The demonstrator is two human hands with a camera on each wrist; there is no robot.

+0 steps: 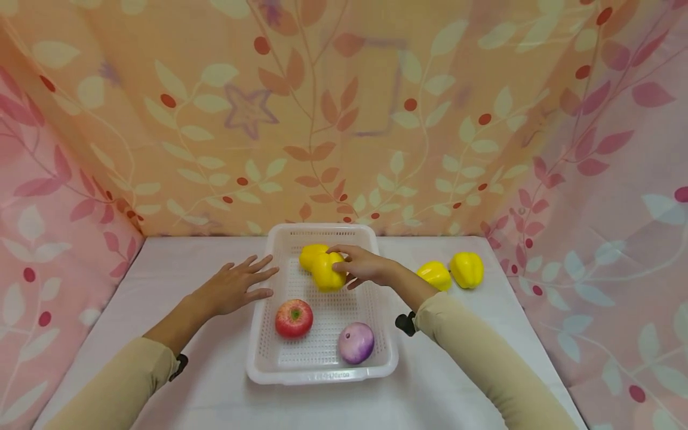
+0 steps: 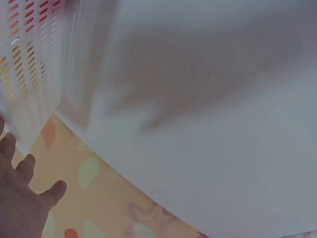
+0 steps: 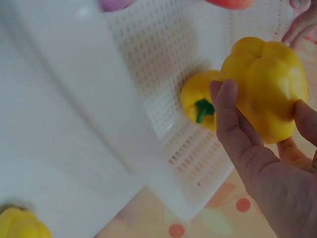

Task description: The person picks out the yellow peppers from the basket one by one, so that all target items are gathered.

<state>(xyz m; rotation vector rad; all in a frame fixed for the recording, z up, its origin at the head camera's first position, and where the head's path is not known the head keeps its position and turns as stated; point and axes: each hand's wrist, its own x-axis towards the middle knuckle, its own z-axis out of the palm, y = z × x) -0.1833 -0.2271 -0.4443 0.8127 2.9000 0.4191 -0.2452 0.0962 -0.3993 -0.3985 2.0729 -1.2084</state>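
Note:
My right hand point(image 1: 368, 266) grips a yellow bell pepper point(image 1: 328, 273) over the white plastic basket point(image 1: 322, 376). In the right wrist view the fingers curl round this held pepper point(image 3: 267, 84). Behind it, inside the basket, lies another yellow bell pepper point(image 1: 310, 255), whose green stem shows in the right wrist view. A red apple point(image 1: 294, 319) sits at the basket's near left, and a purple-and-white round vegetable point(image 1: 356, 343) at its near right. My left hand point(image 1: 236, 286) is spread with straight fingers beside the basket's left rim, holding nothing.
Two more yellow bell peppers, one nearer point(image 1: 435, 275) and one farther right point(image 1: 466, 270), lie on the white table point(image 1: 451, 358) right of the basket. Patterned cloth point(image 1: 344, 119) hangs behind the table and on both sides.

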